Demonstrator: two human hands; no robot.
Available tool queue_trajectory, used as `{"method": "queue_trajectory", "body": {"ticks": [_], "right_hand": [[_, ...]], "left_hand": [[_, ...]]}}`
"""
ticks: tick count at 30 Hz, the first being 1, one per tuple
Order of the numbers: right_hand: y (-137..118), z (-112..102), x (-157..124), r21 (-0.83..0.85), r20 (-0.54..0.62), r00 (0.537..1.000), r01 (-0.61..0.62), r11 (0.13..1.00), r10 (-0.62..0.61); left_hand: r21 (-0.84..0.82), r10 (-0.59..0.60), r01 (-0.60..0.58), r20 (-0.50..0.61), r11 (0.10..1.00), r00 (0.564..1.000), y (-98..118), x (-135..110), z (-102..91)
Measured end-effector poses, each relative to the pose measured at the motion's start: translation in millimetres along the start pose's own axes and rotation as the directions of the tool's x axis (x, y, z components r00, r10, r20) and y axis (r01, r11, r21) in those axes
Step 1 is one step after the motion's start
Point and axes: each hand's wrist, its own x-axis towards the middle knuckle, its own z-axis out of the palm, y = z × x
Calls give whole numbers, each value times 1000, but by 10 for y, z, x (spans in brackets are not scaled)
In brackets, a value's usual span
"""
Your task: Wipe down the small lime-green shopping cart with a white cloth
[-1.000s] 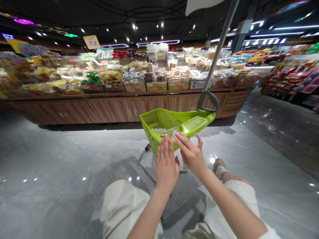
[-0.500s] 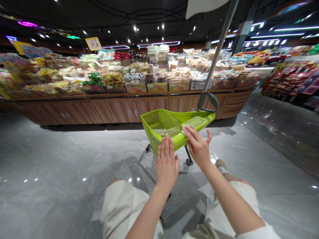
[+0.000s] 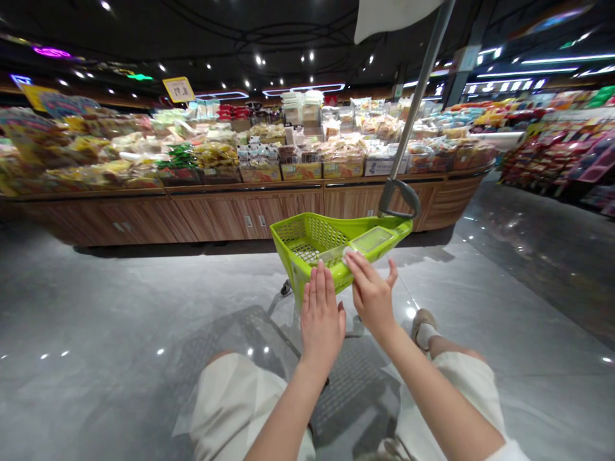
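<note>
Right hand (image 3: 375, 296), holding white wipe (image 3: 346, 254), slid leftward; left hand (image 3: 321, 320) flat against cart (image 3: 293, 269).

The right hand's (image 3: 375, 299) fingers hide part of a white wipe (image 3: 346, 255), and the left hand (image 3: 320, 317) blocks part of the green cart (image 3: 353, 221). The top edge cuts off a white panel (image 3: 394, 18) and the metal pole (image 3: 414, 118). The print on one white box (image 3: 379, 166) is too small to read. The right-hand shelves (image 3: 552, 153) are blurred.
</note>
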Motion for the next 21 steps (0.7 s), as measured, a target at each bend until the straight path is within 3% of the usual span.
{"method": "queue_trajectory", "body": {"ticks": [3,5,10,15,21], "right_hand": [[-88,-8,-18,50,69,985,152,987,-155],[-8,-19,9,23,68,981,182,983,-184],[120,-14,58,-76,-34,999,2,997,-5],[-90,-2,-2,27,54,986,158,987,-159],[61,-39,82,-45,-25,1000,8,999,-9]], "left_hand": [[-5,0,0,-9,1000,1000,-7,-3,0],[-8,4,-4,-7,1000,1000,-10,1,-9],[-14,8,-8,-4,1000,1000,7,12,-11],[-6,8,-9,-33,1000,999,-13,-2,14],[-6,6,-6,-11,1000,1000,5,10,-10]]}}
